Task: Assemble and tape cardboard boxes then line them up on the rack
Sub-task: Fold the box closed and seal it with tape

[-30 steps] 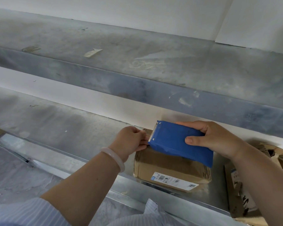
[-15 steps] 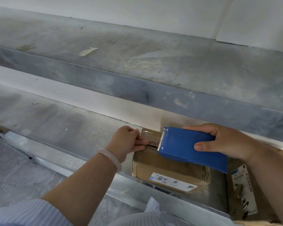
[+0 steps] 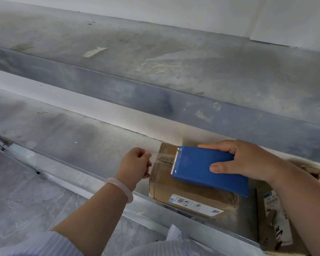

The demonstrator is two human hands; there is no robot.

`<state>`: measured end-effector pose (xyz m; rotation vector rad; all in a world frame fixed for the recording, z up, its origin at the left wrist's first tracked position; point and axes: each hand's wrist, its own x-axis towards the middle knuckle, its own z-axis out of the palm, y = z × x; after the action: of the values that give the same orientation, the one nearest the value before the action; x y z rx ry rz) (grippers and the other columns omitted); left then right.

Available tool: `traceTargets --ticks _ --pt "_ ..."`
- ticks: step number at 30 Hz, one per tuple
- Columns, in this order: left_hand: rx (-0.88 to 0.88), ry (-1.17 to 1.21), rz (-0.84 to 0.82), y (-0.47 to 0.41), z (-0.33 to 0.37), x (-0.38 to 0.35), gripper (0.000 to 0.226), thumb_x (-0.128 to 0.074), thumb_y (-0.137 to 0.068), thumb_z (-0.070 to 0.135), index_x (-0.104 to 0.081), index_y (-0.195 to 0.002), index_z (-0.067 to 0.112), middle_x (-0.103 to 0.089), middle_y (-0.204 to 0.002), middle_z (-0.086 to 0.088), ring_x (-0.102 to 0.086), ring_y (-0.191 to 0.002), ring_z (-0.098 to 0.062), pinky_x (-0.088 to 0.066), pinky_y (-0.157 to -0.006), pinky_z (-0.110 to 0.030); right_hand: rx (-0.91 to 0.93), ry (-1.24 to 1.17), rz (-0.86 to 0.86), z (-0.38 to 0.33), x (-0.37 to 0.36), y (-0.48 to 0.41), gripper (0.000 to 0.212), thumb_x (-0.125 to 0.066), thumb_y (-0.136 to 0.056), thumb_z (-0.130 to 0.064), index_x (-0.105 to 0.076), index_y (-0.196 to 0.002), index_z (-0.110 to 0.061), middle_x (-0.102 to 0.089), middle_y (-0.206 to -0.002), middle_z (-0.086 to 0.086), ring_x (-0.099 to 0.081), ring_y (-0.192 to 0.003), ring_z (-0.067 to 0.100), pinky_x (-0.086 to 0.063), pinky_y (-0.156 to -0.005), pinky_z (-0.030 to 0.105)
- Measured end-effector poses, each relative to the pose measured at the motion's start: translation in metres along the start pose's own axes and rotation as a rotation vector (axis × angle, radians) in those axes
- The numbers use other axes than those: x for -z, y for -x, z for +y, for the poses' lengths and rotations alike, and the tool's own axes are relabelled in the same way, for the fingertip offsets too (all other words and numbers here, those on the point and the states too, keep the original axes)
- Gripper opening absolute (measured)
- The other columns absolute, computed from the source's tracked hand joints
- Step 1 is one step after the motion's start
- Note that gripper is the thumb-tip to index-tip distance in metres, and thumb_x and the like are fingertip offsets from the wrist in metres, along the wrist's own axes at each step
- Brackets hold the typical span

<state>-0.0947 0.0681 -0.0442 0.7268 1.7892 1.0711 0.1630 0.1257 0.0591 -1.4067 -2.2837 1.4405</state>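
Observation:
A small brown cardboard box (image 3: 163,183) with a white barcode label on its front sits on the lower metal shelf (image 3: 78,145) of the rack. My right hand (image 3: 242,159) grips a blue tape dispenser (image 3: 207,169) that lies on top of the box, its toothed edge facing left. Clear tape stretches from the teeth over the box's left top edge. My left hand (image 3: 137,165), fingers curled, pinches the tape end at the box's upper left side. A pale bangle circles that wrist.
An upper metal shelf (image 3: 174,58) with tape scraps overhangs the work spot. More cardboard (image 3: 273,215) with a printed label stands to the right of the box. The shelf's raised front lip (image 3: 100,187) runs below my left wrist. A grey floor lies at lower left.
The dispenser has slid right along the box top, drawing tape out. My left hand has moved down from the top edge to the box's left side with the tape end.

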Motion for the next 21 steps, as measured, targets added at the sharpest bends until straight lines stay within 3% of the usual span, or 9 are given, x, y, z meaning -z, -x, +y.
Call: traceTargets --ticks 5,6,8,11,14,16,18,21 --pt "-0.110 -0.168 0.003 -0.003 -0.008 -0.008 0.010 -0.049 -0.099 0.019 -0.058 -0.093 0.018 -0.066 -0.081 -0.011 -0.062 -0.067 -0.019 -0.052 -0.054 -0.026 0.020 -0.009 0.007 0.003 0.001 -0.004 0.048 -0.074 -0.075 -0.038 -0.055 -0.114 -0.058 -0.052 -0.120 -0.028 -0.053 -0.092 -0.017 -0.037 -0.065 -0.004" --pt "-0.111 -0.148 -0.013 -0.003 -0.009 -0.007 0.005 -0.050 -0.098 0.018 -0.056 -0.099 0.018 -0.066 -0.083 -0.013 -0.063 -0.068 -0.019 -0.052 -0.053 -0.025 0.024 -0.013 0.007 0.004 0.001 -0.005 0.048 -0.074 -0.077 -0.034 -0.055 -0.115 -0.056 -0.052 -0.120 -0.028 -0.053 -0.091 -0.017 -0.036 -0.064 -0.006" --pt "-0.088 -0.090 -0.068 -0.005 -0.008 -0.006 0.017 -0.054 -0.097 0.018 -0.048 -0.112 0.021 -0.066 -0.085 -0.015 -0.064 -0.067 -0.019 -0.051 -0.051 -0.022 0.025 -0.020 0.013 0.005 0.001 -0.006 0.048 -0.074 -0.079 -0.030 -0.056 -0.117 -0.053 -0.052 -0.122 -0.027 -0.053 -0.097 -0.011 -0.036 -0.065 -0.005" --pt "-0.014 -0.063 -0.123 -0.007 -0.006 -0.006 0.028 -0.059 -0.094 0.025 -0.045 -0.118 0.023 -0.067 -0.085 -0.016 -0.064 -0.070 -0.023 -0.057 -0.058 -0.031 0.018 -0.039 0.028 0.005 0.001 -0.006 0.050 -0.075 -0.076 -0.033 -0.057 -0.119 -0.051 -0.054 -0.126 -0.023 -0.053 -0.106 -0.005 -0.039 -0.069 -0.002" --pt "0.128 0.031 -0.193 0.000 -0.018 -0.009 0.034 -0.056 -0.092 0.044 -0.053 -0.113 0.016 -0.066 -0.069 -0.007 -0.058 -0.055 -0.017 -0.051 -0.047 -0.027 0.030 -0.023 0.031 0.004 0.000 -0.005 0.057 -0.075 -0.071 -0.041 -0.055 -0.123 -0.052 -0.053 -0.127 -0.027 -0.052 -0.108 -0.010 -0.039 -0.073 0.000" --pt "0.201 0.099 -0.232 0.003 -0.026 -0.010 0.041 -0.051 -0.092 0.050 -0.057 -0.108 0.014 -0.063 -0.061 -0.003 -0.053 -0.048 -0.014 -0.045 -0.042 -0.024 0.047 -0.057 0.018 0.004 -0.001 -0.004 0.053 -0.076 -0.078 -0.032 -0.053 -0.122 -0.052 -0.054 -0.116 -0.033 -0.054 -0.093 -0.023 -0.038 -0.067 -0.004" --pt "0.170 0.082 -0.205 0.003 -0.025 -0.011 0.038 -0.051 -0.093 0.048 -0.056 -0.111 0.015 -0.066 -0.070 -0.002 -0.059 -0.056 -0.015 -0.049 -0.047 -0.027 0.053 -0.066 0.017 0.005 -0.002 -0.004 0.048 -0.076 -0.081 -0.027 -0.053 -0.117 -0.050 -0.056 -0.106 -0.032 -0.054 -0.079 -0.027 -0.038 -0.060 -0.004" --pt "-0.022 -0.015 -0.083 -0.004 -0.013 -0.013 0.038 -0.045 -0.099 0.040 -0.049 -0.129 0.017 -0.064 -0.105 -0.001 -0.062 -0.092 -0.017 -0.053 -0.075 -0.031 0.057 -0.028 0.034 0.005 -0.001 -0.004 0.039 -0.075 -0.083 -0.027 -0.055 -0.114 -0.042 -0.057 -0.106 -0.027 -0.055 -0.077 -0.024 -0.039 -0.059 -0.002"
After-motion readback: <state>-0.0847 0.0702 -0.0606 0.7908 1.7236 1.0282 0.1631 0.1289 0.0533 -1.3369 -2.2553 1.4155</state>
